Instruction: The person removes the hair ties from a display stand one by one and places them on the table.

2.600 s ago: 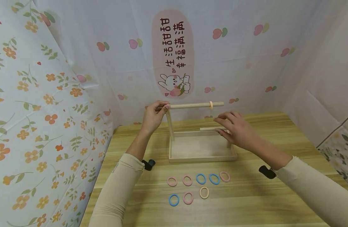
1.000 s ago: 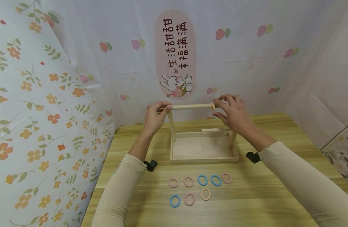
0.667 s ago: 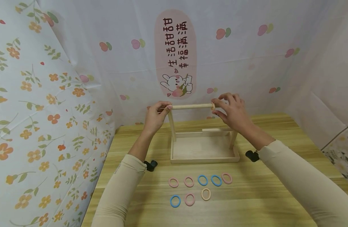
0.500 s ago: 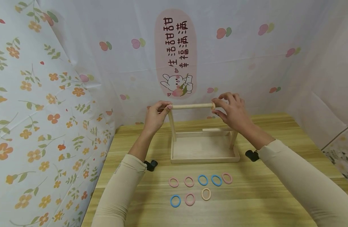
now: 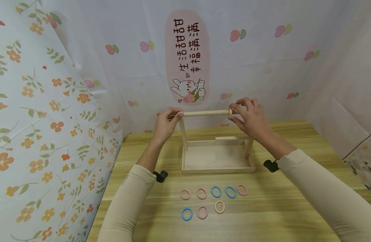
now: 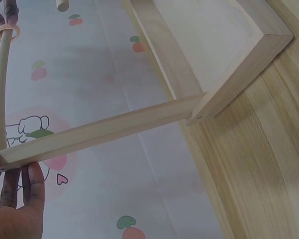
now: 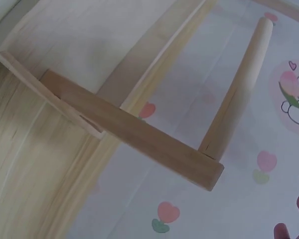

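My left hand (image 5: 166, 124) grips the top of the stand's left post (image 5: 183, 134), where the upper wooden rod (image 5: 203, 113) joins it. In the left wrist view, fingers (image 6: 36, 184) lie below that joint. Near the rod's free right end, my right hand (image 5: 250, 117) pinches a pale orange ring (image 5: 230, 112) between thumb and forefinger. The left wrist view shows that ring (image 6: 17, 33) around the rod's tip. Under the right hand are a shorter lower rod (image 5: 226, 138) and its post (image 5: 248, 148). The right wrist view catches only fingertips (image 7: 281, 231) at its edge.
The stand's shallow wooden tray (image 5: 218, 170) sits on the wood-grain table (image 5: 264, 208). In front lie several loose rings: pink (image 5: 202, 212), blue (image 5: 187, 214) and one pale orange ring (image 5: 219, 207). A printed cloth (image 5: 251, 67) hangs behind.
My right hand has risen from beside the lower rod to the upper rod and taken hold of the pale orange ring, which has slid slightly right towards the tip. The left hand stays put.
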`<action>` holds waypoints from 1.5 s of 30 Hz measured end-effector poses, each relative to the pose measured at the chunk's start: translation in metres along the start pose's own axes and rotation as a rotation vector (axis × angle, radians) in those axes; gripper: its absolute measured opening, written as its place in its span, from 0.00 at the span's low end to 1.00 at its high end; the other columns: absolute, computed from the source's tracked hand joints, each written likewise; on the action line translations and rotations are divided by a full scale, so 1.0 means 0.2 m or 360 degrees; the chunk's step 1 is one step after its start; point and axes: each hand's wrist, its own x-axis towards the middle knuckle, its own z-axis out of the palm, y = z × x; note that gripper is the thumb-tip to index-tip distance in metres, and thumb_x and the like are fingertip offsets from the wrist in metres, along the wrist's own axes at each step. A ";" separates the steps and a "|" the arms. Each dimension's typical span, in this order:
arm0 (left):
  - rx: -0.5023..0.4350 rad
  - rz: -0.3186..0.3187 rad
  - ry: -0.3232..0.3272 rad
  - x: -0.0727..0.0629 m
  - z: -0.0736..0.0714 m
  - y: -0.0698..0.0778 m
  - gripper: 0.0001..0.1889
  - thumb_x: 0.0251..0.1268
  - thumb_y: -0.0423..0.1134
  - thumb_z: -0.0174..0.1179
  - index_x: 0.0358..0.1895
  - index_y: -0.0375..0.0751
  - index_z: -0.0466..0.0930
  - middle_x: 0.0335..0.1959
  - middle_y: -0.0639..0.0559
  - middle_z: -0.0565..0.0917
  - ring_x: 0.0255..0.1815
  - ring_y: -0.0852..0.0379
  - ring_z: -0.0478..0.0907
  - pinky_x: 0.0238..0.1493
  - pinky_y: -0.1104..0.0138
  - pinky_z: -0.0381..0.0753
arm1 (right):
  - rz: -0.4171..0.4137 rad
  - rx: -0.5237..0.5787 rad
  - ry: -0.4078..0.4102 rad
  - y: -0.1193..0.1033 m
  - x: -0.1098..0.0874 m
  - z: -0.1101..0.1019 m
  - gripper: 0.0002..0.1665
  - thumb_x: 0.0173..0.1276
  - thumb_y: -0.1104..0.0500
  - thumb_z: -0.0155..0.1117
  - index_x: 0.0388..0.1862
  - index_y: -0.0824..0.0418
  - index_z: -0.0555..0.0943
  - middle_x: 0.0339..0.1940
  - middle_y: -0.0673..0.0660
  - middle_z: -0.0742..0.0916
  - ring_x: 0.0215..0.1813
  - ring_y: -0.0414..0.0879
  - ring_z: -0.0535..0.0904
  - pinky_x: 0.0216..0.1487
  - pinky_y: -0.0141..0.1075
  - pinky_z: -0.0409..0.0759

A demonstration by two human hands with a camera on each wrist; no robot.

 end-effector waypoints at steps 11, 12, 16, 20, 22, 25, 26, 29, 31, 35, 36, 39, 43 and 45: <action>-0.0001 0.0010 0.0007 0.00 0.00 -0.01 0.19 0.82 0.51 0.65 0.64 0.43 0.89 0.57 0.41 0.93 0.62 0.43 0.89 0.66 0.48 0.88 | 0.0039 0.0012 -0.0015 0.02 -0.02 -0.04 0.24 0.68 0.61 0.84 0.60 0.63 0.86 0.56 0.72 0.83 0.54 0.74 0.76 0.47 0.70 0.77; -0.0002 0.0010 0.0007 0.00 0.00 -0.01 0.19 0.82 0.51 0.65 0.64 0.43 0.89 0.57 0.41 0.93 0.62 0.43 0.89 0.67 0.48 0.88 | 0.0040 0.0009 -0.0013 0.02 -0.02 -0.04 0.24 0.68 0.61 0.84 0.60 0.62 0.86 0.56 0.72 0.83 0.54 0.74 0.76 0.47 0.70 0.77; 0.0004 0.0011 0.0010 0.00 0.00 -0.01 0.19 0.83 0.50 0.65 0.64 0.43 0.89 0.57 0.40 0.93 0.62 0.43 0.89 0.67 0.48 0.88 | 0.0043 0.0001 -0.0008 0.04 -0.03 -0.05 0.24 0.67 0.61 0.84 0.60 0.62 0.87 0.56 0.71 0.83 0.53 0.73 0.76 0.44 0.69 0.77; 0.0016 0.0006 0.0018 0.00 0.00 -0.01 0.18 0.83 0.50 0.65 0.63 0.45 0.90 0.57 0.41 0.93 0.62 0.43 0.89 0.67 0.49 0.88 | 0.0045 -0.0021 -0.0025 0.05 -0.03 -0.06 0.25 0.67 0.61 0.85 0.61 0.62 0.86 0.56 0.71 0.83 0.53 0.73 0.76 0.44 0.69 0.77; 0.0020 0.0001 0.0019 0.00 0.00 -0.01 0.17 0.83 0.50 0.65 0.63 0.46 0.90 0.57 0.41 0.93 0.63 0.44 0.89 0.67 0.49 0.88 | 0.0047 -0.0027 -0.0036 0.05 -0.04 -0.07 0.26 0.67 0.61 0.85 0.61 0.62 0.86 0.56 0.71 0.83 0.53 0.73 0.76 0.45 0.69 0.76; 0.0015 -0.0002 0.0018 0.00 0.00 -0.01 0.17 0.83 0.50 0.65 0.63 0.46 0.90 0.57 0.41 0.93 0.63 0.44 0.89 0.67 0.49 0.88 | 0.0056 -0.0030 -0.0042 0.05 -0.04 -0.08 0.25 0.67 0.61 0.84 0.61 0.62 0.86 0.56 0.71 0.83 0.54 0.73 0.76 0.45 0.68 0.76; 0.0012 -0.0001 0.0017 0.00 0.00 -0.01 0.17 0.83 0.50 0.65 0.63 0.46 0.90 0.57 0.41 0.93 0.63 0.44 0.89 0.67 0.49 0.88 | 0.0059 -0.0029 -0.0041 0.06 -0.04 -0.08 0.25 0.67 0.61 0.84 0.61 0.62 0.86 0.56 0.71 0.83 0.54 0.73 0.76 0.45 0.68 0.76; 0.0005 -0.0002 0.0013 0.00 0.00 -0.01 0.17 0.83 0.50 0.65 0.63 0.45 0.90 0.57 0.41 0.93 0.63 0.43 0.89 0.68 0.48 0.88 | 0.0070 -0.0023 -0.0042 0.05 -0.05 -0.09 0.24 0.68 0.62 0.84 0.61 0.62 0.86 0.56 0.71 0.83 0.54 0.73 0.76 0.45 0.70 0.76; 0.0006 -0.0002 0.0012 0.00 0.00 -0.01 0.17 0.83 0.50 0.65 0.63 0.45 0.90 0.57 0.41 0.93 0.63 0.43 0.89 0.68 0.48 0.88 | 0.0074 -0.0027 -0.0042 0.06 -0.05 -0.10 0.24 0.68 0.62 0.84 0.60 0.62 0.86 0.56 0.71 0.83 0.54 0.73 0.76 0.46 0.71 0.76; 0.0013 -0.0001 0.0012 0.00 0.00 -0.01 0.17 0.83 0.50 0.65 0.63 0.46 0.90 0.57 0.41 0.93 0.63 0.43 0.89 0.68 0.48 0.88 | 0.0084 -0.0042 -0.0053 0.07 -0.07 -0.10 0.25 0.68 0.61 0.84 0.61 0.62 0.86 0.56 0.71 0.83 0.54 0.73 0.76 0.47 0.72 0.76; 0.0012 0.0000 0.0010 0.00 0.00 -0.01 0.18 0.83 0.50 0.65 0.64 0.45 0.89 0.58 0.41 0.93 0.63 0.43 0.89 0.67 0.48 0.88 | 0.0088 -0.0047 -0.0058 0.07 -0.07 -0.10 0.25 0.68 0.61 0.84 0.61 0.62 0.86 0.56 0.71 0.83 0.54 0.73 0.76 0.47 0.72 0.77; 0.0006 0.0001 0.0006 -0.01 0.00 -0.01 0.18 0.83 0.50 0.65 0.64 0.45 0.89 0.58 0.41 0.93 0.63 0.43 0.89 0.67 0.48 0.88 | 0.0107 -0.0042 -0.0078 0.08 -0.09 -0.10 0.24 0.69 0.61 0.83 0.62 0.62 0.85 0.56 0.71 0.83 0.55 0.73 0.76 0.48 0.71 0.77; -0.0003 0.0003 -0.0001 -0.01 0.00 0.00 0.18 0.83 0.50 0.65 0.63 0.45 0.90 0.57 0.41 0.93 0.63 0.43 0.89 0.67 0.48 0.88 | 0.0138 -0.0041 -0.0094 0.09 -0.11 -0.11 0.25 0.69 0.61 0.83 0.62 0.64 0.85 0.55 0.71 0.83 0.55 0.73 0.76 0.50 0.70 0.77; -0.0007 0.0003 -0.0002 -0.01 0.00 0.00 0.18 0.83 0.51 0.65 0.63 0.46 0.90 0.57 0.41 0.93 0.63 0.44 0.89 0.67 0.48 0.88 | 0.0154 -0.0046 -0.0102 0.09 -0.12 -0.11 0.26 0.68 0.61 0.83 0.62 0.64 0.85 0.56 0.71 0.83 0.56 0.73 0.76 0.50 0.70 0.77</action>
